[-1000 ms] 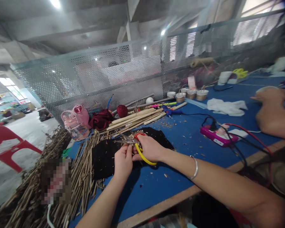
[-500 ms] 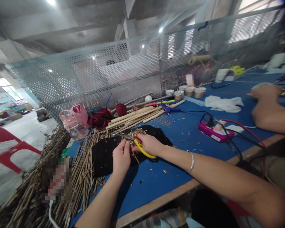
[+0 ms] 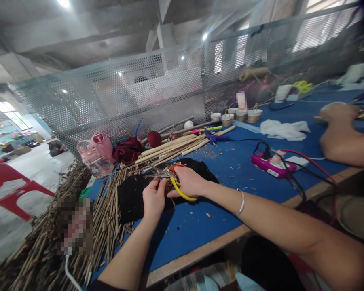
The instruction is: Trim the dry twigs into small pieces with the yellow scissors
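Scissors (image 3: 186, 196) gape above black cloth (image 3: 130, 201), gripped by my right hand (image 3: 188, 182). My left hand (image 3: 154, 199) has pinched fingers; on what, I cannot tell.

1 bracelet (image 3: 241, 203), 1 power strip (image 3: 271, 166).

Table (image 3: 200, 226): blue top
Left: brown stalks (image 3: 104, 226), black cloth (image 3: 132, 200)
Beyond cloth: pale sticks (image 3: 170, 148), blue glue gun (image 3: 216, 138)
Right: purple power strip (image 3: 269, 166), white tubs (image 3: 254, 116)
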`<action>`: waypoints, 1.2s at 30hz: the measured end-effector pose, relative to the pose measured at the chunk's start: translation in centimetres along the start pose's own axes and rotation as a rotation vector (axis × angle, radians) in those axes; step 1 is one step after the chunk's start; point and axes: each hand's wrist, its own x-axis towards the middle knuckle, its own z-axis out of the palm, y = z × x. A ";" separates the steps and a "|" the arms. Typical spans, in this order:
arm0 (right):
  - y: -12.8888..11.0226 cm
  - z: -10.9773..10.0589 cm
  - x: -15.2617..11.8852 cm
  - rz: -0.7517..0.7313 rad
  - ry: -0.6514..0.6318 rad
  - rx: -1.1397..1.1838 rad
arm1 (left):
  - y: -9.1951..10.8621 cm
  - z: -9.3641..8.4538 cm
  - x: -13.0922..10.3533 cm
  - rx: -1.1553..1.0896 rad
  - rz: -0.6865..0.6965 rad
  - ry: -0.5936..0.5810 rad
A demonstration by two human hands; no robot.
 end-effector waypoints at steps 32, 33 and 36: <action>0.4 0.4 0.3 0.157 -0.087 0.067 | -0.3 0.2 0.1 -0.110 -0.182 -0.087; 0.4 0.4 0.3 0.157 -0.090 0.054 | -0.3 0.2 0.1 -0.124 -0.182 -0.084; 0.4 0.3 0.2 0.146 -0.077 0.001 | -0.4 0.2 0.2 -0.185 -0.174 -0.100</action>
